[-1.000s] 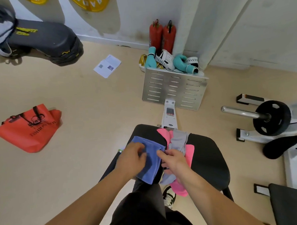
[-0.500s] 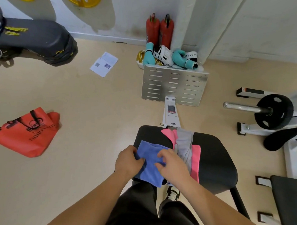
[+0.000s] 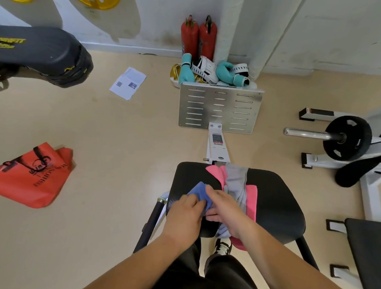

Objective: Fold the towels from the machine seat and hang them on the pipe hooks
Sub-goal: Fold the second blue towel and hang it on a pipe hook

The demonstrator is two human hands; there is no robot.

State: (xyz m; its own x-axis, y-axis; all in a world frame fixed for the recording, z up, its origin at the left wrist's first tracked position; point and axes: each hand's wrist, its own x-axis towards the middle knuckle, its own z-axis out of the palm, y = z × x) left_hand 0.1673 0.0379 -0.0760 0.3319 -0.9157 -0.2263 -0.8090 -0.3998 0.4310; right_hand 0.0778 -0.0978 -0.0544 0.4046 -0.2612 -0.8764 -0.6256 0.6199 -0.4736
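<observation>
Both hands meet over the black padded machine seat (image 3: pixel 272 197). Left hand (image 3: pixel 183 212) and right hand (image 3: pixel 226 208) are each closed on the bunched blue cloth towel (image 3: pixel 198 188). Beside it on the seat lie a grey towel (image 3: pixel 236 181) across a pink towel (image 3: pixel 252 200).

Both hands, left hand (image 3: pixel 183 212) and right hand (image 3: pixel 226 206), are gripping a blue towel (image 3: pixel 198 188) on the seat (image 3: pixel 275 197). Pink towel (image 3: pixel 252 198) and grey towel (image 3: pixel 237 179) are lying just right of them.
</observation>
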